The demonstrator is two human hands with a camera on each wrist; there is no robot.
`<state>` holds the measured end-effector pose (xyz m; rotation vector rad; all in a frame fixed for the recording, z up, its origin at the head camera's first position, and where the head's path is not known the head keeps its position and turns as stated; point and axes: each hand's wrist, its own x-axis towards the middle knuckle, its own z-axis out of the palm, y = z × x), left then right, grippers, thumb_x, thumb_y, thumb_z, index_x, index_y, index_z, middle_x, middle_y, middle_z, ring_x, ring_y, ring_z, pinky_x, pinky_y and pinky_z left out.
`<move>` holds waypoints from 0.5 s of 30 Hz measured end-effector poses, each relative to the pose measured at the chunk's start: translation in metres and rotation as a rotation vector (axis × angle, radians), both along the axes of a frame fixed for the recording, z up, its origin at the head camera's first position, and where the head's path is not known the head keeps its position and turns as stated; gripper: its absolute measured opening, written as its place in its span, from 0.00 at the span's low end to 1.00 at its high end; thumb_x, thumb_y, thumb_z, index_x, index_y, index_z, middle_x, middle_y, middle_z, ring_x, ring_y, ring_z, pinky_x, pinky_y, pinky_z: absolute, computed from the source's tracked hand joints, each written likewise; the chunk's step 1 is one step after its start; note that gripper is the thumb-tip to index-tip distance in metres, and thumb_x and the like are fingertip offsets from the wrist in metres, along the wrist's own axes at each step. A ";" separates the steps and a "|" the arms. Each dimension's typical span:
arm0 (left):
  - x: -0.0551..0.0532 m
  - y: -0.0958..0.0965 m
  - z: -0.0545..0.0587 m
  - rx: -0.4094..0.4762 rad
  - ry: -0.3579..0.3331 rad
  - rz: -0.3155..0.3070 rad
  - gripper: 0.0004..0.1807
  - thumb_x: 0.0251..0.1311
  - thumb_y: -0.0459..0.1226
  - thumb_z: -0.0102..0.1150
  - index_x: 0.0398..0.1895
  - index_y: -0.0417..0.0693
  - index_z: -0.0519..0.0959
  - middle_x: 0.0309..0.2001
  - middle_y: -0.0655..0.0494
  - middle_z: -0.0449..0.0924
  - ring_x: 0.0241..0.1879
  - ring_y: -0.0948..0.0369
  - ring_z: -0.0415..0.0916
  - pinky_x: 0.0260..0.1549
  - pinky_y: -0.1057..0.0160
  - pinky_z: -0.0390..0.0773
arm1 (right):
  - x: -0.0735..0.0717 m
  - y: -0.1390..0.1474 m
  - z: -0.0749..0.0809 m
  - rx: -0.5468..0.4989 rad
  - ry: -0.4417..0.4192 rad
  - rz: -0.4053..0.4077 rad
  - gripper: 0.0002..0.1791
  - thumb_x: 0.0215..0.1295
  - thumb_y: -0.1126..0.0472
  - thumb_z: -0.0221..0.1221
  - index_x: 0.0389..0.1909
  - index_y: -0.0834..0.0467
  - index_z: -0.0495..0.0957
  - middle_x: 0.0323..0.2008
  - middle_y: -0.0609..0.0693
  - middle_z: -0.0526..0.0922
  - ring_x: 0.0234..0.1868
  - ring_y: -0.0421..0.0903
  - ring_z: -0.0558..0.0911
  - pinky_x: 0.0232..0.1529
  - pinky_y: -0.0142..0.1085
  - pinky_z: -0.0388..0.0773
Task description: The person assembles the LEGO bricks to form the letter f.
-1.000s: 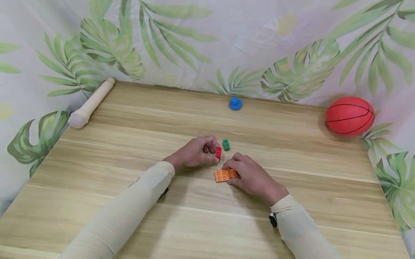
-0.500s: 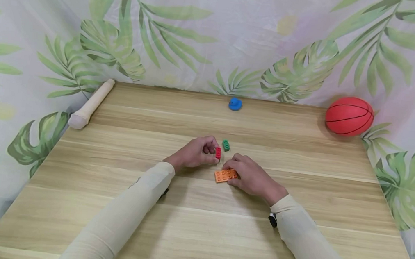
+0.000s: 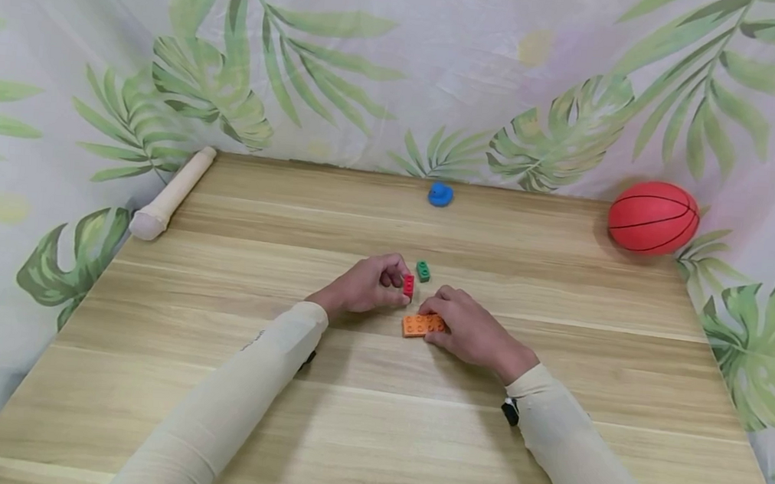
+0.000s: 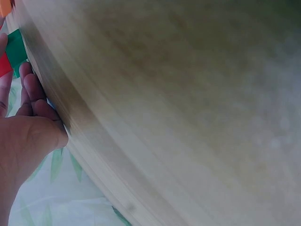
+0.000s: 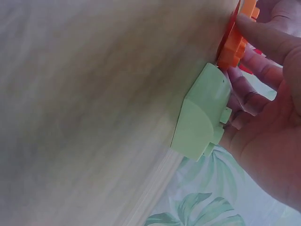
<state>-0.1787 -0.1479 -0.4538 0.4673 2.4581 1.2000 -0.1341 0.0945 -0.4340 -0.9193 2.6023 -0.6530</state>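
My left hand (image 3: 364, 284) pinches a small red toy brick (image 3: 409, 287) between thumb and fingers. Just beyond it a green toy brick (image 3: 422, 271) stands on the table, apart from the red one in the head view. To the right, my right hand (image 3: 473, 331) holds an orange toy brick (image 3: 416, 325) by its right end, its studs facing up. A pale green toy block (image 5: 200, 113) with a curved side sits beneath my right palm in the right wrist view; the hand hides it from the head view.
A blue rubber duck (image 3: 440, 194) sits near the back edge of the wooden table (image 3: 411, 444). At the back right rests a red ball (image 3: 653, 218) with black lines. A pale toy microphone (image 3: 172, 194) lies along the left edge. Leaf-patterned cloth hangs behind.
The orange brick has turned slightly in my right hand, its left end shifting a little away from me. My left hand, the red brick and the green brick have stayed in place.
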 end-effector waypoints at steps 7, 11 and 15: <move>0.000 -0.002 -0.002 0.017 0.014 -0.011 0.13 0.67 0.34 0.74 0.49 0.48 0.79 0.47 0.50 0.82 0.48 0.56 0.75 0.53 0.61 0.76 | -0.004 -0.002 0.005 -0.040 0.028 -0.028 0.20 0.73 0.58 0.70 0.62 0.59 0.83 0.56 0.53 0.84 0.54 0.48 0.82 0.64 0.48 0.82; -0.001 0.000 -0.004 0.030 0.018 -0.024 0.12 0.67 0.31 0.71 0.49 0.48 0.79 0.48 0.49 0.83 0.49 0.56 0.76 0.54 0.61 0.77 | -0.007 -0.001 0.009 -0.080 0.084 -0.048 0.21 0.74 0.58 0.69 0.63 0.61 0.82 0.56 0.55 0.84 0.53 0.49 0.83 0.61 0.49 0.83; 0.000 -0.003 -0.003 0.029 0.026 -0.020 0.12 0.66 0.30 0.71 0.49 0.47 0.79 0.48 0.49 0.83 0.49 0.56 0.77 0.55 0.60 0.78 | -0.011 -0.005 0.011 -0.136 0.135 -0.061 0.22 0.74 0.59 0.69 0.64 0.61 0.81 0.55 0.56 0.84 0.51 0.49 0.82 0.57 0.47 0.84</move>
